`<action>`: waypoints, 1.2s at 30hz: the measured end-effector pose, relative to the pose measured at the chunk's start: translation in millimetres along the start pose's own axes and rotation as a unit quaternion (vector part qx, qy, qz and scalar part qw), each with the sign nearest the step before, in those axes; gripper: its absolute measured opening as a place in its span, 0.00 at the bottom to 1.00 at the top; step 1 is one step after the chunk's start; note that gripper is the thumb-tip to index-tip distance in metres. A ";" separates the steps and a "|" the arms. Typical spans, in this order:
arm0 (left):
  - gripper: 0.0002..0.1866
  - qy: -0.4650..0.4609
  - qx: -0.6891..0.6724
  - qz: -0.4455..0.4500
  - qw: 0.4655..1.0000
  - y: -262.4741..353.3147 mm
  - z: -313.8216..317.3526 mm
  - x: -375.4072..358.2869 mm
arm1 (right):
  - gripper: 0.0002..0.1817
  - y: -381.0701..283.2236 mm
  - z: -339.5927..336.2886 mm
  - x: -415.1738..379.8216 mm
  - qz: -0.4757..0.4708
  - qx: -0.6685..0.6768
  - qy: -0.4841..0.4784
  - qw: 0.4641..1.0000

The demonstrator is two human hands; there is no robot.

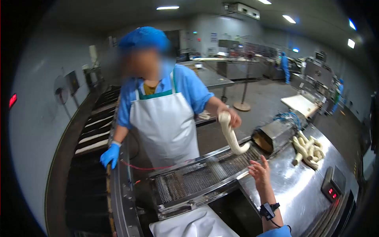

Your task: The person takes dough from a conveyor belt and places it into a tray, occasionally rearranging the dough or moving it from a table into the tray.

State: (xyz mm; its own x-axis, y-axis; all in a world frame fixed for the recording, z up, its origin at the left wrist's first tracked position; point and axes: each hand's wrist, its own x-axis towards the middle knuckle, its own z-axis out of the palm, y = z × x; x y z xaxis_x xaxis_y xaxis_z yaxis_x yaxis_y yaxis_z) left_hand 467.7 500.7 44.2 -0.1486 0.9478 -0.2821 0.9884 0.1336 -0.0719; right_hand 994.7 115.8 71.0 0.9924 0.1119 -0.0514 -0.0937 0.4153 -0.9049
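Observation:
My right hand (259,170) is raised over the near edge of the steel table (282,183), its fingers spread with nothing between them. My left hand is out of the frame. Just beyond my fingertips, a twisted strip of pale dough (230,134) hangs from a co-worker's bare hand (235,117), its lower end just above the wire mesh conveyor (201,177). To the right of my hand, several dough pieces (308,149) lie in a pile on the steel table.
The co-worker (162,114) stands across the conveyor, a blue-gloved hand (110,155) at the left rail. A metal chute (272,136) sits at the conveyor's end. A scale (333,183) is at right. Dough strips (92,146) lie on the dark left conveyor.

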 end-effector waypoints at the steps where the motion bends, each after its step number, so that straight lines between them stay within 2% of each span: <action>1: 0.59 0.022 -0.012 -0.002 1.000 0.7 12.5 11.3 | 0.45 4.8 -1.7 5.1 0.003 -0.009 0.004 1.000; 3: 0.52 0.066 -0.040 0.000 0.997 10.0 40.1 30.3 | 0.44 16.4 -4.4 11.0 -0.001 -0.060 0.014 0.998; 5: 0.51 0.053 -0.093 -0.008 0.994 16.7 44.4 28.3 | 0.42 42.5 -20.0 29.2 -0.035 -0.225 0.020 0.973; 6: 0.52 0.064 -0.127 -0.007 0.990 18.9 50.9 28.3 | 0.40 64.4 -40.1 43.9 -0.112 -0.362 -0.002 0.926; 7: 0.53 0.078 -0.159 -0.006 0.984 21.4 54.6 27.4 | 0.40 65.9 -39.0 40.8 -0.103 -0.468 0.001 0.878; 8: 0.54 0.072 -0.168 -0.010 0.983 29.8 44.5 19.1 | 0.41 99.2 -74.1 63.7 -0.235 -0.562 -0.020 0.793; 9: 0.55 0.066 -0.175 -0.015 0.982 39.4 35.2 12.4 | 0.41 94.6 -64.2 55.1 -0.178 -0.619 -0.022 0.765; 10: 0.55 0.093 -0.204 -0.011 0.974 43.8 41.4 14.9 | 0.39 106.7 -67.6 55.8 -0.163 -0.665 0.000 0.729; 11: 0.56 0.119 -0.229 -0.008 0.966 45.9 48.4 17.1 | 0.35 114.7 -72.2 57.1 -0.162 -0.747 -0.009 0.644; 13: 0.56 0.110 -0.235 -0.025 0.965 50.7 40.1 11.0 | 0.33 112.9 -53.3 53.8 -0.111 -0.814 0.017 0.570; 14: 0.56 0.105 -0.233 -0.048 0.966 51.5 38.0 8.9 | 0.33 111.6 -46.4 54.9 -0.117 -0.818 -0.005 0.564; 16: 0.57 0.097 -0.257 -0.031 0.961 54.6 32.6 4.6 | 0.32 114.9 -43.3 59.9 -0.118 -0.851 0.025 0.511; 20: 0.58 0.098 -0.291 -0.036 0.951 58.3 24.2 1.1 | 0.32 128.7 -66.6 91.5 -0.134 -0.858 0.017 0.495; 26: 0.58 0.095 -0.274 -0.020 0.957 54.2 33.9 12.1 | 0.32 124.5 -59.9 103.8 -0.117 -0.845 0.050 0.519; 28: 0.58 0.088 -0.265 -0.047 0.959 55.6 36.3 16.2 | 0.32 124.2 -62.5 105.5 -0.107 -0.840 0.057 0.529; 30: 0.59 0.091 -0.277 -0.049 0.955 57.8 32.6 13.2 | 0.33 128.5 -69.5 113.8 -0.127 -0.838 0.050 0.529; 34: 0.60 0.109 -0.298 -0.070 0.946 60.8 23.2 7.9 | 0.33 125.1 -63.4 112.5 -0.109 -0.828 0.041 0.548; 36: 0.60 0.118 -0.291 -0.062 0.947 46.2 40.9 10.2 | 0.33 122.7 -73.2 106.7 -0.131 -0.815 0.039 0.563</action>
State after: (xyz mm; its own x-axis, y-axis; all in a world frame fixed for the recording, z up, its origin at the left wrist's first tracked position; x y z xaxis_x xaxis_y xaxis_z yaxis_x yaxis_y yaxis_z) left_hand 510.7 504.8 -1.2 -0.3220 0.9434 -0.0800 0.8230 0.3207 0.4688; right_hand 1094.9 112.6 -76.5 0.9618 0.1725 0.2126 0.1906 -0.9793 -0.0679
